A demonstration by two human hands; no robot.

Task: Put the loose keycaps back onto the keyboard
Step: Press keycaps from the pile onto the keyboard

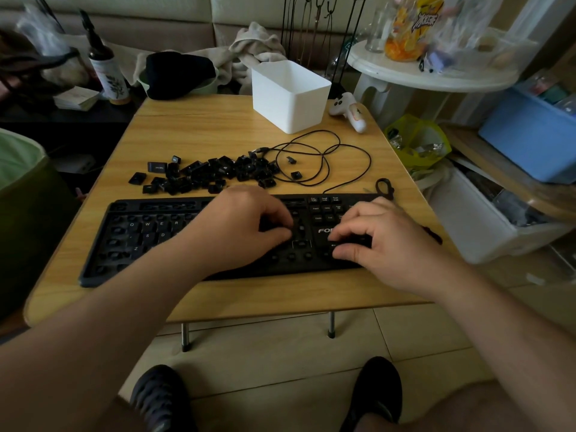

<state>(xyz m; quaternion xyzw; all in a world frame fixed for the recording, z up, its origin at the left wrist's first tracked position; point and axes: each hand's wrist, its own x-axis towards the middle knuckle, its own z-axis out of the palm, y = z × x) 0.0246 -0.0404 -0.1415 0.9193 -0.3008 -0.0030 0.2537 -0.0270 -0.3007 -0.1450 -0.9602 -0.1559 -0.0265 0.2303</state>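
Observation:
The black keyboard [156,238] lies across the near half of the wooden table [199,126], with many bare key sockets and a few caps fitted on its left and upper right. A heap of loose black keycaps [215,174] sits just behind it. My left hand [246,226] hovers over the keyboard's middle right, with curled fingers and thumb pinching a dark keycap against the board. My right hand [377,241] is over the arrow-key area, its fingers and thumb curled round another small black keycap. Both caps are mostly hidden by my fingers.
The keyboard's cable [327,157] loops behind the keycaps, with two stray caps inside the loops. A white bin [290,95] and a white controller [349,112] stand at the table's far side. A white round side table [430,73] and storage boxes crowd the right.

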